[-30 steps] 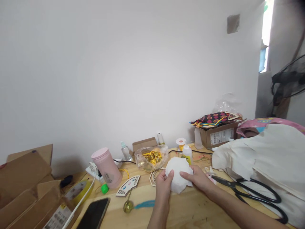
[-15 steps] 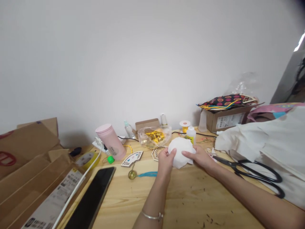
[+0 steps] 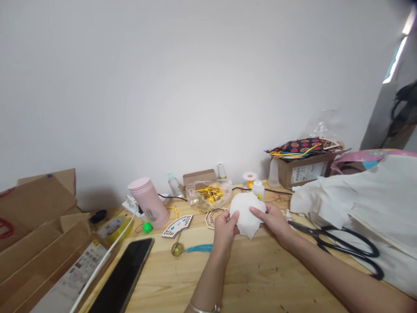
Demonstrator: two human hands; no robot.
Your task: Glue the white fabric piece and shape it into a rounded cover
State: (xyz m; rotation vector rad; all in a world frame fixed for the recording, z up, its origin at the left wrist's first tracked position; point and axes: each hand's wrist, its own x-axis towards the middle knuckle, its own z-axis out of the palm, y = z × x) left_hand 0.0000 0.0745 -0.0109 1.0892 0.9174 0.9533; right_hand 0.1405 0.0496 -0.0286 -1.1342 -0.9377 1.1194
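Observation:
A roundish white piece of thin cloth or paper [image 3: 247,215] with uneven edges is held up over the table between both hands. My left hand [image 3: 226,226] pinches its left edge, thumb on the near face. On the opposite edge my right hand [image 3: 272,221] grips it the same way, fingers behind it and out of sight. Just behind it stands a small white bottle [image 3: 258,188], partly covered. A wooden hexagonal frame [image 3: 211,218] lies beside my left hand. To the left lie a fan-shaped wooden piece [image 3: 177,226] and a gold bell [image 3: 177,249] with a blue tassel [image 3: 198,248].
Black scissors [image 3: 335,243] lie by my right forearm, against a heap of white cloth [image 3: 358,204]. A pink cup [image 3: 148,202], a phone [image 3: 124,276] and a cardboard box [image 3: 42,243] occupy the left side. Behind sits a plastic bag of yellow cord [image 3: 210,194].
The white piece has turned slightly in my hands, and a pointed corner now hangs at its lower edge. Both hands keep their hold. The camera view has shifted a little.

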